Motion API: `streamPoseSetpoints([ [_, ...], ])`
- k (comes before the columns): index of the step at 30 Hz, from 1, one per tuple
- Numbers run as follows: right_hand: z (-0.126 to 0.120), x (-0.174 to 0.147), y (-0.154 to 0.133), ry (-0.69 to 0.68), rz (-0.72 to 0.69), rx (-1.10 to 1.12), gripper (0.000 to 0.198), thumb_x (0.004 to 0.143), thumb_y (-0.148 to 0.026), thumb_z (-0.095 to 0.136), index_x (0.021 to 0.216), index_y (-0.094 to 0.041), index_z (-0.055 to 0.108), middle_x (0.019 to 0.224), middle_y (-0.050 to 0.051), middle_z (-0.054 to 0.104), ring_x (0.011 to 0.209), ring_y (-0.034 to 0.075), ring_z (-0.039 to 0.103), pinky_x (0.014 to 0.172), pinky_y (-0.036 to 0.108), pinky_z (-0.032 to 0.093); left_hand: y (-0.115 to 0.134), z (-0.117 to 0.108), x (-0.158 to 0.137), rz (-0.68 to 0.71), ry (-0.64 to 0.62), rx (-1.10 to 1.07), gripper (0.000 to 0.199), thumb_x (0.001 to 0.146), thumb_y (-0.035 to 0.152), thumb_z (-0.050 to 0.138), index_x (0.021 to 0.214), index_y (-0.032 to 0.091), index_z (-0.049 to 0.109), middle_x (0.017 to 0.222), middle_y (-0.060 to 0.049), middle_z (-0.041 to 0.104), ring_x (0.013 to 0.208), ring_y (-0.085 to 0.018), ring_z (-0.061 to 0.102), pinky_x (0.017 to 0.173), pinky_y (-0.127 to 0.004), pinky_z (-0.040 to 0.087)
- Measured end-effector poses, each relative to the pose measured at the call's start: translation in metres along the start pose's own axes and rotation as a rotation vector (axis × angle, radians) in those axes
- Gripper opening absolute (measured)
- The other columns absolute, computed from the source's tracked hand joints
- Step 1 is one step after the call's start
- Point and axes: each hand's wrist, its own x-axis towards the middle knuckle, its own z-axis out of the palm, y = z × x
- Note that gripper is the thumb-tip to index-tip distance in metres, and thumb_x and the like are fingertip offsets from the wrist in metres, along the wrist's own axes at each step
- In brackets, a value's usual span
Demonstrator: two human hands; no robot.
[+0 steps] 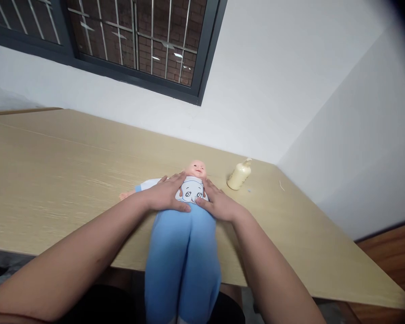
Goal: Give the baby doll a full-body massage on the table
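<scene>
Head view puts a baby doll (189, 220) at the centre, on its back on the bench, its head (198, 168) towards the wall and its blue trousers (170, 256) reaching out past the near edge. Both hands rest on its torso: the left hand (168, 193) lies spread on 1 side of the printed white top (193, 191), the right hand (218, 201) on the other, fingers angled towards the shoulders and thumbs turned inward near the waist. Neither hand is clenched. For good control, I'd keep the 2 palms level and the pressure light and even, fingertips clear of the neck, and watch the overhanging legs, whose weight could drag the body forward. Just right of the doll is a pale yellow pump bottle (239, 175), best left clear of the right elbow. The bench (70, 180) has a light wood-grain top, with a thin white strand (281, 185) on it. Beyond are white walls (273, 76) and a dark-framed window (135, 40) with metal bars, brickwork behind them.
</scene>
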Motion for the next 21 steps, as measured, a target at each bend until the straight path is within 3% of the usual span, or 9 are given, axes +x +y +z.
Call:
streamPoseSetpoints([
  [6, -0.021, -0.004, -0.003, -0.126, -0.108, 0.208, 0.092, 0.083, -0.062, 0.069, 0.158, -0.034, 0.023, 0.159, 0.006, 0.038, 0.143, 0.033, 0.041, 0.118, 0.054, 0.035, 0.001, 0.002, -0.002, 0.040, 0.056, 0.016, 0.112, 0.076, 0.073, 0.064, 0.162, 0.020, 0.014, 0.167, -0.018, 0.016, 0.152, -0.041, 0.017, 0.119, -0.059, 0.018],
  [9, -0.021, -0.003, -0.003, -0.130, -0.133, 0.267, 0.092, 0.083, -0.058, 0.071, 0.157, -0.032, 0.024, 0.158, 0.006, 0.040, 0.142, 0.031, 0.043, 0.117, 0.050, 0.037, 0.020, 0.002, -0.006, 0.223, 0.150, -0.019, 0.100, 0.079, 0.062, 0.068, 0.159, 0.021, 0.026, 0.166, -0.013, 0.023, 0.152, -0.035, 0.022, 0.121, -0.049, 0.022],
  [13, -0.020, -0.003, -0.002, -0.139, -0.161, 0.307, 0.093, 0.081, -0.055, 0.075, 0.157, -0.034, 0.025, 0.158, 0.003, 0.041, 0.144, 0.028, 0.041, 0.120, 0.047, 0.034, 0.043, 0.004, -0.006, 0.432, 0.031, -0.007, 0.084, 0.079, 0.055, 0.070, 0.153, 0.025, 0.042, 0.159, -0.008, 0.041, 0.146, -0.034, 0.036, 0.122, -0.048, 0.023],
  [17, -0.020, -0.003, -0.003, -0.130, -0.129, 0.319, 0.094, 0.080, -0.055, 0.075, 0.157, -0.036, 0.025, 0.158, 0.002, 0.041, 0.144, 0.028, 0.041, 0.120, 0.048, 0.033, 0.040, 0.004, -0.002, 0.367, -0.025, 0.026, 0.087, 0.082, 0.064, 0.064, 0.154, 0.021, 0.041, 0.162, -0.011, 0.034, 0.150, -0.035, 0.028, 0.122, -0.049, 0.022],
  [21, -0.020, -0.003, -0.004, -0.132, -0.121, 0.330, 0.092, 0.080, -0.057, 0.074, 0.156, -0.034, 0.027, 0.158, 0.004, 0.042, 0.142, 0.030, 0.043, 0.118, 0.050, 0.036, 0.028, 0.001, -0.002, 0.250, -0.069, 0.057, 0.098, 0.083, 0.073, 0.056, 0.160, 0.020, 0.026, 0.166, -0.012, 0.019, 0.153, -0.034, 0.016, 0.124, -0.049, 0.014],
])
